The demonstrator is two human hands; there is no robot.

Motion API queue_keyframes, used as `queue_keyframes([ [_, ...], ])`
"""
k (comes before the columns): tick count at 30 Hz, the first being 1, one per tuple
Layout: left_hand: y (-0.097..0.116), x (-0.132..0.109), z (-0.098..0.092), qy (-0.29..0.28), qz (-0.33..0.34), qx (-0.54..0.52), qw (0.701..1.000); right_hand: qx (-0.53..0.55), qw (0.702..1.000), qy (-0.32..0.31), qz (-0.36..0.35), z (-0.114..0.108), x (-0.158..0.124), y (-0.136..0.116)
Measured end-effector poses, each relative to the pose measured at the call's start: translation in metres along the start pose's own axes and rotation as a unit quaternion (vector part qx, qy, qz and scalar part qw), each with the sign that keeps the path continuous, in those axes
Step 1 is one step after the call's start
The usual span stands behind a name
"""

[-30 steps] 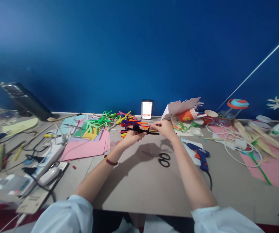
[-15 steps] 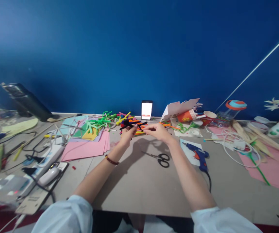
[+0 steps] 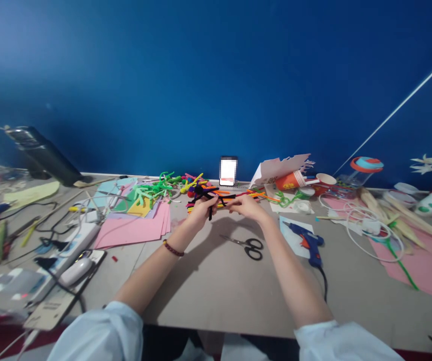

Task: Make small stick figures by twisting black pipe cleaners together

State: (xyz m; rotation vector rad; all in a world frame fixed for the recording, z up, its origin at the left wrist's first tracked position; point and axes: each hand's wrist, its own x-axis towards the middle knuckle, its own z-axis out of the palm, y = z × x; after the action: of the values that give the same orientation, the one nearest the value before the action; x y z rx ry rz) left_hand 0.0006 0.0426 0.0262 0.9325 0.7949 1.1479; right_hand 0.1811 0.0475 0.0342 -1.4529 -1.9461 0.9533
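My left hand [image 3: 203, 209] is closed on a black pipe cleaner piece [image 3: 210, 210], one end of which hangs down below the fingers. Close by on the right, my right hand [image 3: 244, 205] pinches a dark strand that reaches toward the left hand. Behind both hands lies a pile of orange, yellow, red and purple pipe cleaners [image 3: 263, 194]. Black-handled scissors [image 3: 251, 248] rest on the table below the right hand, their blades pointing left. A phone [image 3: 228, 171] with a lit screen stands upright against the blue wall.
Green pipe cleaners [image 3: 159, 186] and pink paper [image 3: 133, 230] lie at the left, with a power strip [image 3: 65, 255] nearer. A blue glue gun [image 3: 311, 243], paper cups [image 3: 290, 180] and a coiled white cable [image 3: 374, 225] are on the right.
The black piece at my left hand now points downward below the fingers. Both hands have shifted slightly, and my right fingertips now hold a dark strand more visibly.
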Motion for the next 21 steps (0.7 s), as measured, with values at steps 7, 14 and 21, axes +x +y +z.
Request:
queue_keyframes([
  [7,0.009,-0.013,0.01,-0.067,-0.086,0.016,0.994,0.012,0.992,0.118,-0.035,-0.009,0.0,0.001],
  [14,0.005,-0.009,0.006,-0.006,-0.019,0.122,0.992,0.062,0.968,0.227,-0.082,-0.018,-0.008,-0.016],
  [21,-0.001,0.0,-0.002,0.064,0.026,0.097,0.993,0.125,0.982,0.076,-0.117,-0.011,-0.016,-0.033],
])
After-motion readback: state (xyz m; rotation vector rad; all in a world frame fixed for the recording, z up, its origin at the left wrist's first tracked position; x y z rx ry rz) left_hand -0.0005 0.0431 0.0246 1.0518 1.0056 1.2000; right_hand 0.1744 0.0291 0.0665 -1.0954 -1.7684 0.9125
